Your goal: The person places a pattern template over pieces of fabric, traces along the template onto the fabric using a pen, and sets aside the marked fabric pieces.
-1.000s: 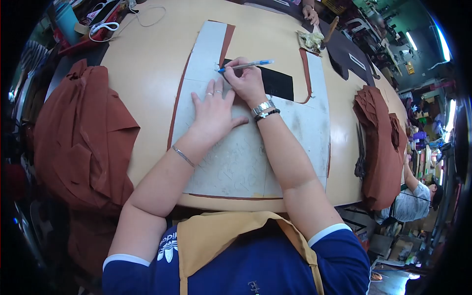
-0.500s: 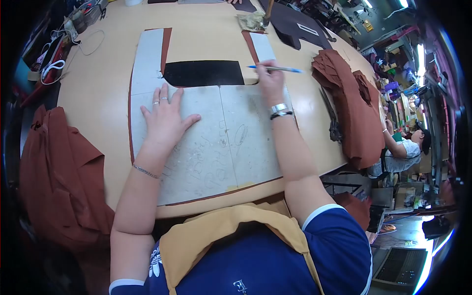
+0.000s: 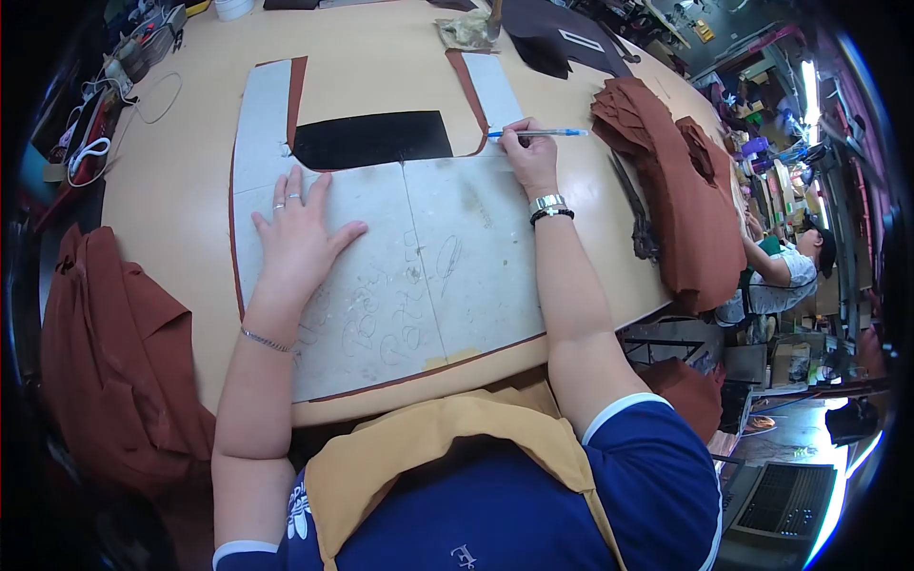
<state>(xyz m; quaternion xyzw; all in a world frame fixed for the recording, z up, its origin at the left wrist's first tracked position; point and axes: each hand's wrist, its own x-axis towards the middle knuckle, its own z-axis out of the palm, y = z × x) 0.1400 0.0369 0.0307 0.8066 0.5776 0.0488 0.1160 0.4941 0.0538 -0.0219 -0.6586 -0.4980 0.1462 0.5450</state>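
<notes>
A large pale grey template (image 3: 486, 262) with handwriting and a drawn line lies on reddish-brown material (image 3: 466, 90), which shows along its edges. My left hand (image 3: 300, 228) rests flat on the template's left part, fingers spread. In my right hand (image 3: 533, 162) is a blue pen (image 3: 562, 132), pinched between thumb and fingers. Its tip is at the inner edge of the template's right arm, near the inside corner; whether it touches cannot be made out. A black piece (image 3: 371, 138) lies in the gap between the two arms.
Folded brown material (image 3: 681, 209) lies at the right, beside dark scissors (image 3: 645, 233). More brown material (image 3: 119, 352) hangs at the left edge. Dark pieces (image 3: 533, 43) and a clear plastic bag (image 3: 468, 30) sit at the back. Another person (image 3: 781, 266) works at far right.
My right hand with the pen has shifted right relative to the template, from beside the black piece to the right arm's inner edge. My left hand stays flat. The view has moved slightly.
</notes>
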